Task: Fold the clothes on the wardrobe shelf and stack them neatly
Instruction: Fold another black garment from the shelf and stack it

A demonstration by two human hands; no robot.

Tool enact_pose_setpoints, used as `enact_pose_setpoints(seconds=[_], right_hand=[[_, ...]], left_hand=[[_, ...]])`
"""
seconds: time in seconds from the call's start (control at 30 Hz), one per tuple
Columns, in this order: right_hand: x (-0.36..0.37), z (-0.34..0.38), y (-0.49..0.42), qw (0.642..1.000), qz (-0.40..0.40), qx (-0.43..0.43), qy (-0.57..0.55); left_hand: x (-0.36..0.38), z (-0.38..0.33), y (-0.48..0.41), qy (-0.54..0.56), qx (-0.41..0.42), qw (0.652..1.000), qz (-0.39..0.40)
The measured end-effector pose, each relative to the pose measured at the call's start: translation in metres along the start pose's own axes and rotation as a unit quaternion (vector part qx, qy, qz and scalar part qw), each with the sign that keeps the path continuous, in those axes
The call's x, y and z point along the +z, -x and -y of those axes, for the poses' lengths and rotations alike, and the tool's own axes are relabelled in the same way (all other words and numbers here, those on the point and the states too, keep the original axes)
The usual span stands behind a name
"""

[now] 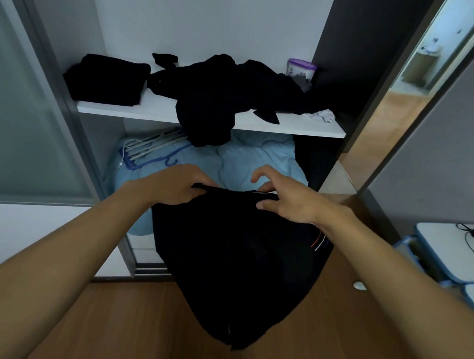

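- Open wardrobe ahead, sliding door pushed left, white shelf [302, 129] running across it, wooden floor below.
- Left hand [174, 185] pinches the top edge of a dark garment [233, 262]; right hand [287, 202] pins the same edge with its thumb, forefinger lifted clear.
- Gripped that way, in front of the wardrobe and well below the shelf, the garment hangs flat under its own weight, which looks like squaring it up for a fold.
- At the shelf's left end sits a folded dark stack [108, 80], likely the pile this piece will join.
- Mid-shelf, a loose heap of dark clothes [224, 92] spills over the front edge: still to fold.
- White cloth [321, 115] lies near the right front corner.
- Back right corner holds a purple-lidded tub [299, 68]; its label is too blurred to read.
- Only marking on the garment: short orange and white stripes [318, 241], no lettering.
- Below the shelf, light blue bedding [248, 160] carries some hangers [152, 146].
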State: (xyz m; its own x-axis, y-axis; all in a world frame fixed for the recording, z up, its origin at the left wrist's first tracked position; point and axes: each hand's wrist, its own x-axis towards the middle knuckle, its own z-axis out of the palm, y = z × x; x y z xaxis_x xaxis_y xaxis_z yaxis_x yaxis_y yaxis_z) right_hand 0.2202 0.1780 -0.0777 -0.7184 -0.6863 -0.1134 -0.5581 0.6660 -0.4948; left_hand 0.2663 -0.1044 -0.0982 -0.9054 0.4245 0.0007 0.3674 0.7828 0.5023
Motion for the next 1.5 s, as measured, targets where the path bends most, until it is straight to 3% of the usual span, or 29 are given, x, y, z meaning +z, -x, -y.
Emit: enact_pose_setpoints(seconds=[0.1,0.2,0.4,0.47,0.53,0.57,0.6,0.63,0.7,0.73,0.77,0.83,0.97,1.17,1.27,1.5], right_hand=[[0.012,0.000,-0.001,0.998,0.029,0.040,-0.047],[0.023,0.003,-0.003,0.996,0.061,0.012,-0.065],[0.037,0.003,-0.001,0.998,-0.046,-0.008,-0.052],[0.039,-0.001,-0.003,0.996,-0.071,0.025,-0.052],[0.042,0.000,-0.005,0.994,-0.075,0.061,-0.052],[0.044,0.001,-0.007,0.994,-0.072,0.071,-0.048],[0.046,0.004,-0.008,0.994,-0.069,0.077,-0.040],[0.048,0.009,-0.010,0.994,-0.067,0.076,-0.028],[0.051,0.020,-0.012,0.997,-0.061,0.049,-0.001],[0.051,0.026,-0.013,0.998,-0.051,0.030,0.008],[0.052,0.032,-0.013,0.999,-0.035,0.012,0.010],[0.052,0.040,-0.011,1.000,0.005,-0.010,-0.012],[0.055,0.050,-0.006,0.998,0.062,-0.016,0.004],[0.063,0.052,0.004,0.988,0.131,-0.062,0.055],[0.063,0.047,0.005,0.991,0.106,-0.084,0.022],[0.075,0.038,0.015,0.996,-0.017,-0.074,-0.041]], left_hand=[[0.005,-0.004,-0.003,0.042,-0.003,0.999,-0.028],[0.009,-0.008,-0.006,0.042,0.007,0.998,-0.046],[0.014,0.009,-0.001,-0.054,-0.073,0.990,-0.107],[0.020,0.012,0.003,-0.068,-0.099,0.970,-0.211],[0.026,0.009,0.008,-0.048,-0.133,0.928,-0.344],[0.027,0.006,0.009,-0.021,-0.172,0.918,-0.356],[0.028,0.003,0.008,0.044,-0.232,0.920,-0.312],[0.031,-0.002,0.007,0.147,-0.298,0.920,-0.209],[0.041,-0.013,0.006,0.350,-0.378,0.857,0.030],[0.047,-0.016,0.005,0.415,-0.384,0.820,0.095],[0.054,-0.018,0.003,0.464,-0.381,0.792,0.112],[0.065,-0.021,-0.002,0.517,-0.375,0.763,0.097],[0.073,-0.028,-0.011,0.523,-0.350,0.771,0.099],[0.079,-0.033,-0.015,0.578,-0.379,0.721,0.046],[0.079,-0.034,-0.020,0.616,-0.375,0.693,0.010],[0.061,-0.032,-0.027,0.593,-0.362,0.716,-0.069]])
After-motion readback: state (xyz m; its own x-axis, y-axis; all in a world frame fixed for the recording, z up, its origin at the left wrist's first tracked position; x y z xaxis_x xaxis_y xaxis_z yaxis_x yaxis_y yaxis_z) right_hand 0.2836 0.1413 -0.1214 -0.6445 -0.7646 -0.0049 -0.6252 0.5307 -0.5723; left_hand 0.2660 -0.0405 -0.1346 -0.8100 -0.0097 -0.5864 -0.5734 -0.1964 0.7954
